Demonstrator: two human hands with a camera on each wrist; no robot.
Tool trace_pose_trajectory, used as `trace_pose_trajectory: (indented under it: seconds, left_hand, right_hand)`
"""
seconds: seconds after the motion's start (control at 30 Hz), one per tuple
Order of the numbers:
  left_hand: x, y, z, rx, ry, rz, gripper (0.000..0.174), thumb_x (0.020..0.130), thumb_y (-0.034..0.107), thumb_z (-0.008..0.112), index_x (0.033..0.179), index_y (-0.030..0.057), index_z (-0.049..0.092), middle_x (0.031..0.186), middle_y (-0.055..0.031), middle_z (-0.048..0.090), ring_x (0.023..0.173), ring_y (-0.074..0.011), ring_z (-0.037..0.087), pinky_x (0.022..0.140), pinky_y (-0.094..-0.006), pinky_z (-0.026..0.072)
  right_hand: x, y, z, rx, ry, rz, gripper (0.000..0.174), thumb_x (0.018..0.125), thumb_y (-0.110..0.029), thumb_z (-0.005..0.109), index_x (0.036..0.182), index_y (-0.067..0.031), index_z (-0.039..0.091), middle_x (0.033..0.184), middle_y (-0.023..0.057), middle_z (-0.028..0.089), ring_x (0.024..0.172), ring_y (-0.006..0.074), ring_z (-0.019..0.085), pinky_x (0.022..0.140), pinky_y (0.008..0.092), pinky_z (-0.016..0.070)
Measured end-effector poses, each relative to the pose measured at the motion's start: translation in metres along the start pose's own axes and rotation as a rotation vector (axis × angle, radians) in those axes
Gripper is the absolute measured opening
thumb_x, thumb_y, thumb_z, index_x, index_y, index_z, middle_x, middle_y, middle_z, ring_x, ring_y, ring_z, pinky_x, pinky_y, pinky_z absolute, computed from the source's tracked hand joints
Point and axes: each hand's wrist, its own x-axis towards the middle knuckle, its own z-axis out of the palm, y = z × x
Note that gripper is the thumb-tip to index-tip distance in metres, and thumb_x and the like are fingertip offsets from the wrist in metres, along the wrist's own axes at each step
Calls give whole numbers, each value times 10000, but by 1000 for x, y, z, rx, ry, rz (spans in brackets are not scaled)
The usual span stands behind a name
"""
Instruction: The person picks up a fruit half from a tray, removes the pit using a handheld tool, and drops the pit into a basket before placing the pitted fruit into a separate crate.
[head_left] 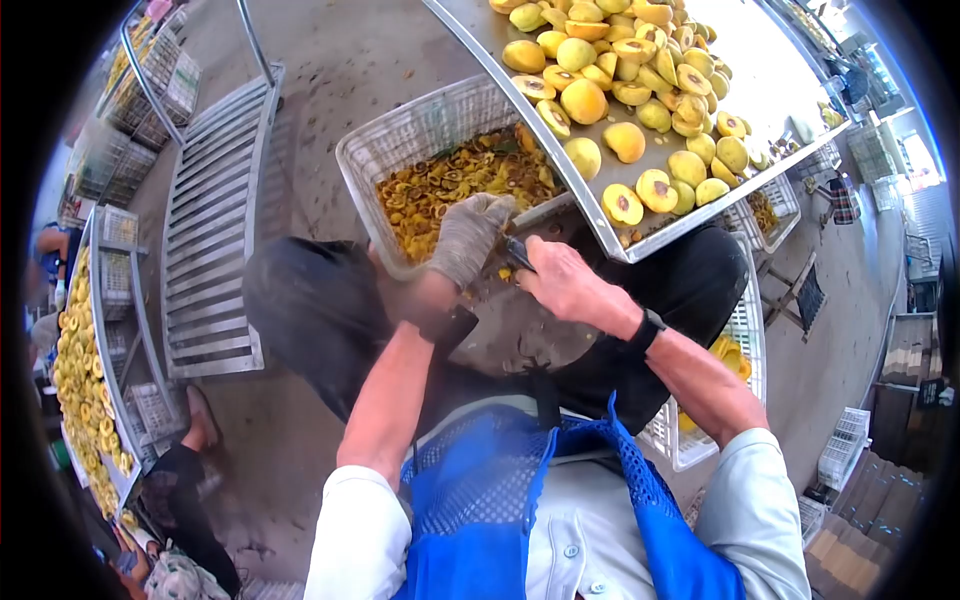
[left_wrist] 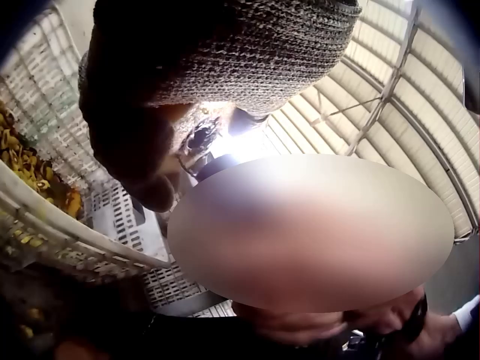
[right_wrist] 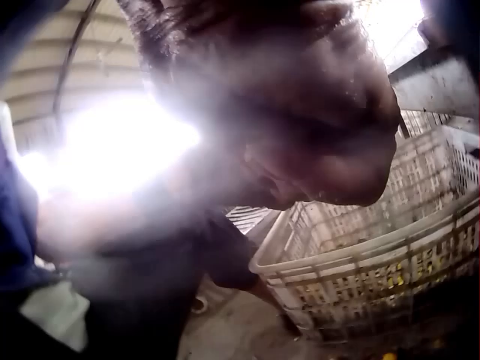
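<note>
My left hand (head_left: pixel 468 240), in a grey knitted glove, is curled over the crate's near rim. In the left wrist view, a wet orange-brown peach piece (left_wrist: pixel 196 135) shows between its gloved fingers, mostly hidden. Close beside it, my bare right hand (head_left: pixel 570 280) grips a dark-handled tool (head_left: pixel 518 253) pointing toward the glove; its working end is hidden. Below the hands stands a white plastic crate (head_left: pixel 365 160) holding yellow-brown peach scraps (head_left: pixel 430 200). Halved and whole yellow peaches (head_left: pixel 625 142) are heaped on the metal table (head_left: pixel 600 215) at upper right.
A slatted metal cart (head_left: pixel 215 220) stands at left. Another white crate (head_left: pixel 745 310) with yellow fruit is beside my right leg. A second table of peach halves (head_left: pixel 90 390), with people near it, lies far left. The table's metal corner juts close to my right hand.
</note>
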Motion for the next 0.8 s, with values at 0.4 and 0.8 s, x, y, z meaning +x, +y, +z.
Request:
trace_pose_trajectory:
  seconds: [0.4, 0.8]
  left_hand:
    - [-10, 7, 10, -73, 52, -164, 283, 1010, 261, 602, 1031, 11, 733, 842, -60, 720, 767, -115, 619, 738, -298, 504]
    - [-6, -10, 6, -254, 6, -120, 324, 1044, 280, 572, 1008, -2, 726, 890, -50, 722, 815, -116, 608, 771, -308, 497]
  right_hand:
    - [-2, 7, 19, -46, 121, 40, 241, 860, -139, 646, 835, 65, 521, 795, 341, 605, 849, 512, 614, 746, 532, 478]
    - [5, 20, 23, 124, 88, 22, 316, 871, -228, 655, 873, 55, 512, 726, 213, 569, 724, 435, 562, 670, 480, 451]
